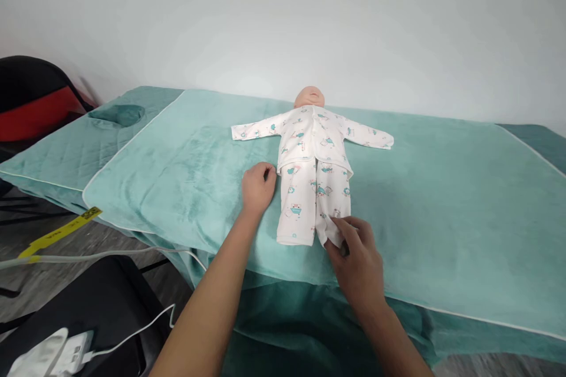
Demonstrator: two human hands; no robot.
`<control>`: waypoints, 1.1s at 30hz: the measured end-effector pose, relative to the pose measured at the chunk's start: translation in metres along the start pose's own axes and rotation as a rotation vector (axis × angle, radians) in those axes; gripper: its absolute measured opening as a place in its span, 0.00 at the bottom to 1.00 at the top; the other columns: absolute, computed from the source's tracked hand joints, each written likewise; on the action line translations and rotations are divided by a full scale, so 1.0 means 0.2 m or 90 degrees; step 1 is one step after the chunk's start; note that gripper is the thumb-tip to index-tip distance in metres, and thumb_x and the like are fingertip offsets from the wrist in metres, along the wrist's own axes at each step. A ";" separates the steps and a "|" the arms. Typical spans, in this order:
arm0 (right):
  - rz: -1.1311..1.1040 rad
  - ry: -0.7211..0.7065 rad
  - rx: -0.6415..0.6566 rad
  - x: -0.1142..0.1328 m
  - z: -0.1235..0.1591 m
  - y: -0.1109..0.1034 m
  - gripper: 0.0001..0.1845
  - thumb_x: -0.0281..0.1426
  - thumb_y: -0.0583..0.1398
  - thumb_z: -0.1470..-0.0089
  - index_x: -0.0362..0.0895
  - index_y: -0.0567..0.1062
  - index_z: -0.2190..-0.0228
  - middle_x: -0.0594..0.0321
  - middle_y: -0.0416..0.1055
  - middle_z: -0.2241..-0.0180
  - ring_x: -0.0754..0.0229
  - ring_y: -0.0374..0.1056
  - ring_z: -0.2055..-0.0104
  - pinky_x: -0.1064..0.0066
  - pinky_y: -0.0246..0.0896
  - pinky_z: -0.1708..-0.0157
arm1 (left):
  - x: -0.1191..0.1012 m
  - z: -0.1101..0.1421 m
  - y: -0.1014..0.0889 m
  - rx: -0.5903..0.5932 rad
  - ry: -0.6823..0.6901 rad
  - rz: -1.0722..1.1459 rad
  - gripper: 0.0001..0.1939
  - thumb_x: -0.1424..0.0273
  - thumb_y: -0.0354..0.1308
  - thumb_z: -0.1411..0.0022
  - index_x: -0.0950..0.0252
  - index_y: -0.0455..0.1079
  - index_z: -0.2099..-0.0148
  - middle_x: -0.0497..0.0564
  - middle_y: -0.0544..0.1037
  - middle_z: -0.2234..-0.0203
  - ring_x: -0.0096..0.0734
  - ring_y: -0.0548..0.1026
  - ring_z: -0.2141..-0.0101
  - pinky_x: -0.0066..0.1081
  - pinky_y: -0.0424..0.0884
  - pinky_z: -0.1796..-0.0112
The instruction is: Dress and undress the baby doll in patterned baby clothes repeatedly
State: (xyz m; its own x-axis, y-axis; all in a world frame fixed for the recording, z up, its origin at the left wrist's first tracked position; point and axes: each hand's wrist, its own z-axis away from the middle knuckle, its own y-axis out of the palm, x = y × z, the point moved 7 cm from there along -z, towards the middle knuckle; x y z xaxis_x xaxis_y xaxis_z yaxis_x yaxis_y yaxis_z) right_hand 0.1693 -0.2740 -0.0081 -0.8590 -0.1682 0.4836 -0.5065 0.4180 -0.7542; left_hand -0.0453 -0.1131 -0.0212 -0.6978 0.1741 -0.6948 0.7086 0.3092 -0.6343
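Observation:
A baby doll (309, 94) lies on its back, its head toward the wall. It wears a white printed long-sleeved top (313, 132) with both sleeves stretched sideways. Matching white pants (296, 206) cover its legs, their waist hidden under the top's hem. My right hand (359, 250) pinches the lower end of the pant leg on the right, and the cloth there is creased. Beside the waist, my left hand (259, 187) is closed, its fingertips at the edge of the clothing. What those fingers hold, if anything, is hidden.
A green velvety cover (442, 206) drapes the bed, which has a face hole (117, 115) at its left end. White wall stands behind. On the lower left are a black chair (110, 300), a white adapter (73, 353) with a cable, and a yellow tag (62, 232). Another chair (38, 109) is farther back.

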 end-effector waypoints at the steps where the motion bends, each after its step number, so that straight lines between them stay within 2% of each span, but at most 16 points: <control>1: -0.005 -0.002 -0.005 0.00 0.00 0.00 0.15 0.35 0.57 0.41 0.48 0.73 0.52 0.54 0.67 0.52 0.59 0.72 0.65 0.68 0.69 0.72 | 0.00 0.00 0.00 0.001 0.001 0.000 0.10 0.67 0.50 0.36 0.60 0.72 0.66 0.50 0.81 0.68 0.36 0.76 0.66 0.34 0.66 0.64; 7: -0.042 -0.024 -0.034 -0.01 0.01 0.00 0.14 0.32 0.57 0.42 0.48 0.74 0.53 0.55 0.67 0.53 0.57 0.71 0.60 0.67 0.70 0.69 | 0.00 0.00 0.00 0.004 0.001 0.007 0.11 0.67 0.49 0.35 0.60 0.72 0.66 0.51 0.81 0.67 0.35 0.76 0.66 0.34 0.66 0.65; 11: -0.031 -0.034 -0.037 -0.01 0.01 -0.01 0.14 0.32 0.57 0.42 0.48 0.74 0.54 0.55 0.67 0.54 0.57 0.71 0.60 0.67 0.69 0.69 | 0.00 0.00 0.00 0.007 0.001 0.008 0.11 0.67 0.50 0.35 0.60 0.72 0.66 0.51 0.81 0.67 0.36 0.76 0.66 0.34 0.67 0.64; 17: -0.007 -0.040 -0.024 0.01 0.01 0.00 0.13 0.31 0.57 0.41 0.48 0.75 0.55 0.55 0.67 0.53 0.58 0.70 0.62 0.68 0.69 0.71 | 0.00 0.00 0.00 0.004 -0.004 0.008 0.10 0.67 0.50 0.36 0.60 0.72 0.67 0.51 0.81 0.68 0.36 0.76 0.66 0.35 0.67 0.64; 26: -0.001 -0.018 0.013 -0.03 0.01 0.05 0.19 0.25 0.58 0.47 0.50 0.74 0.54 0.55 0.64 0.51 0.56 0.69 0.59 0.66 0.72 0.68 | 0.00 0.00 0.00 0.005 -0.002 0.013 0.10 0.67 0.50 0.36 0.60 0.72 0.66 0.51 0.81 0.67 0.36 0.76 0.65 0.34 0.67 0.64; 33: 0.003 -0.020 0.021 -0.03 0.01 0.06 0.19 0.25 0.56 0.46 0.49 0.73 0.53 0.54 0.63 0.50 0.56 0.69 0.59 0.66 0.72 0.68 | 0.00 0.00 0.00 0.001 0.002 0.024 0.11 0.67 0.50 0.36 0.60 0.72 0.66 0.51 0.81 0.67 0.36 0.76 0.65 0.34 0.67 0.64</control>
State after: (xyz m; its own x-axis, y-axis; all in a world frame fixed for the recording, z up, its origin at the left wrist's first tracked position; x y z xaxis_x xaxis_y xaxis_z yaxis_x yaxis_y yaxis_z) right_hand 0.1687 -0.2704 -0.0205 -0.8628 -0.1944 0.4666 -0.5045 0.3890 -0.7708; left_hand -0.0453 -0.1140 -0.0203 -0.6713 0.1886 -0.7168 0.7343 0.3013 -0.6084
